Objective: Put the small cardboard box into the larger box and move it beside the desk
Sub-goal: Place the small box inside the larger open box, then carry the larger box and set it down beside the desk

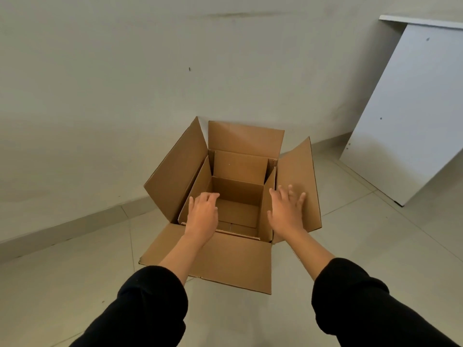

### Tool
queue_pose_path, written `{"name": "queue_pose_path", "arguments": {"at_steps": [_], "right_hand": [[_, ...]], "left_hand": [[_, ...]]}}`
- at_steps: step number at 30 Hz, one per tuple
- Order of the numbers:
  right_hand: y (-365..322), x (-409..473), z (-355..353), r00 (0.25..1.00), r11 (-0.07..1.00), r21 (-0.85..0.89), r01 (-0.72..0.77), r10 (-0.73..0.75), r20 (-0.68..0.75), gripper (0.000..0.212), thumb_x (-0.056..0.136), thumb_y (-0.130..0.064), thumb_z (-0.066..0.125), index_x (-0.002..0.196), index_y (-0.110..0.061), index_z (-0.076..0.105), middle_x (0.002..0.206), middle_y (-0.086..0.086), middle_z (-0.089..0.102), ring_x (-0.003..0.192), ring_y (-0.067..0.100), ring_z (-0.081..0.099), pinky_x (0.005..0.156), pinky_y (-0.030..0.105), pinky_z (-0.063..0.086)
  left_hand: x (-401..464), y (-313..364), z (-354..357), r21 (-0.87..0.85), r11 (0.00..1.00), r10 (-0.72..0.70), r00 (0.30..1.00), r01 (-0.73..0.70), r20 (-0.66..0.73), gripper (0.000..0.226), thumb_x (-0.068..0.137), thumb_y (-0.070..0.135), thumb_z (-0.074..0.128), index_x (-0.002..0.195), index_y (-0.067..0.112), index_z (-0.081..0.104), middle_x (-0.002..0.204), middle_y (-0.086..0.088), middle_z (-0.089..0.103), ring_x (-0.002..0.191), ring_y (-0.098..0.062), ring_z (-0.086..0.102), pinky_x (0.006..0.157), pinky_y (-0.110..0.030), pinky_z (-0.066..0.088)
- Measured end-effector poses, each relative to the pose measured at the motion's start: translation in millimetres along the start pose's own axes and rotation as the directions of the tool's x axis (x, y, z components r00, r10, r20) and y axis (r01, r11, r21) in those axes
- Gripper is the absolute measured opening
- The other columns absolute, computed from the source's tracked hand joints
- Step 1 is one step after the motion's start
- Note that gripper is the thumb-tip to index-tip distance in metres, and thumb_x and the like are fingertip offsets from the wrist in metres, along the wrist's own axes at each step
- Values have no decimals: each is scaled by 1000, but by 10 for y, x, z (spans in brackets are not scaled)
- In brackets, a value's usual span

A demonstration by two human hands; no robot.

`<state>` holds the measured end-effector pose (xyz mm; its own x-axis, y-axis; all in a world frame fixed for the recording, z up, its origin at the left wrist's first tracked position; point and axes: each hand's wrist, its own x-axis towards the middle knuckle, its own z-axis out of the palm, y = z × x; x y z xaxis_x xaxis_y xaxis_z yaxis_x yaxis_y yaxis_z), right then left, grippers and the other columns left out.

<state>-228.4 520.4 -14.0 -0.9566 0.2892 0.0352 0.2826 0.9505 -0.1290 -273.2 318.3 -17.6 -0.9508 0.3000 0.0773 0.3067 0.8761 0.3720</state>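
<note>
A large brown cardboard box (175, 169) stands open on the tiled floor near the wall, all its flaps spread outward. Inside it sits the small cardboard box (238, 191), also open, with its own flaps up. My left hand (203, 214) hovers over the small box's left flap, fingers slightly curled and holding nothing. My right hand (288, 209) is spread flat at the small box's right flap, over the large box's right flap; contact is unclear. The white desk (411, 108) stands at the right, its side panel facing me.
A grey wall (125, 83) with a low skirting runs behind the box. Light floor tiles (350, 246) stretch between the box and the desk's side panel. My black sleeves fill the lower part of the view.
</note>
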Motion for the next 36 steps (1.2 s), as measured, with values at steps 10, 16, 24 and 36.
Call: {"name": "queue_pose_path", "arguments": {"at_steps": [10,16,24,36], "right_hand": [[112,5,176,996,956,-294,21,5,90,47,91,-33,53,136,-23,45,157,13,23,147,39,4,111,65,-11],[223,10,137,992,884,-450,-125,116,-48,53,87,-38,57,134,-17,47,158,18,16,146,42,3,115,62,-4],[329,-2,-156,938,931,-149,-334,314,-143,69,75,-11,76,133,-13,39,151,25,21,121,37,45,83,41,53],[-16,-487,-359,942,731,638,-242,335,-27,79,88,4,58,150,-21,17,131,17,55,112,33,60,93,46,55]], "left_hand": [[-303,48,367,29,998,39,879,-60,476,47,99,36,38,141,17,39,145,-10,42,140,-27,32,121,-53,8],[-385,-70,457,9,991,116,900,-133,421,50,96,43,39,141,20,37,139,-7,42,134,-24,36,121,-51,9],[-636,-41,426,-63,991,137,891,-122,432,62,94,46,42,148,19,26,153,-9,28,147,-26,14,123,-47,4],[-752,-1,50,-203,979,47,930,31,365,63,96,31,50,150,19,21,160,-9,17,147,-27,18,120,-45,22]]}}
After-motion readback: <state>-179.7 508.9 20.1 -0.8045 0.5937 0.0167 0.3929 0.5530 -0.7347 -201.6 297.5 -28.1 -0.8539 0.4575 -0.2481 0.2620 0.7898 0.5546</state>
